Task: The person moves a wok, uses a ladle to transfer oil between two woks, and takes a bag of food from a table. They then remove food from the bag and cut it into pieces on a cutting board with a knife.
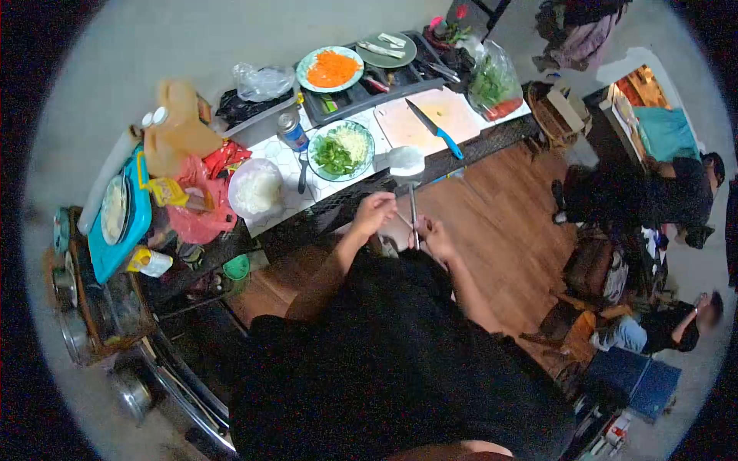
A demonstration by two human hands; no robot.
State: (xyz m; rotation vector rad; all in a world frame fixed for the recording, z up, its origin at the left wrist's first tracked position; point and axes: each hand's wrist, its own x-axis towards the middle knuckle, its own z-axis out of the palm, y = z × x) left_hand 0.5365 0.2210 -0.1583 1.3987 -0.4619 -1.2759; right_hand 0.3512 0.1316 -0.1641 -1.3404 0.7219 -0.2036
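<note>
My right hand [437, 240] is closed around the handle of a metal cooking spatula [413, 201]. Its broad pale head points away from me, at the counter's front edge. To the left of the handle is my left hand [373, 213], raised with its fingers loosely bent and apart; I make out nothing in it. Beyond my hands stands a glass plate of chopped greens and pale minced bits [338, 154]. A knife with a blue handle [437, 131] lies across the pale cutting board [392, 129].
Along the counter are a bowl of white food [256, 189], a blue can [291, 132], a plate of shredded carrot [330, 69] and a bag of greens and tomatoes [494, 83]. A red plastic bag [198, 211] is at left. Two other people sit at right, across the wooden floor [492, 230].
</note>
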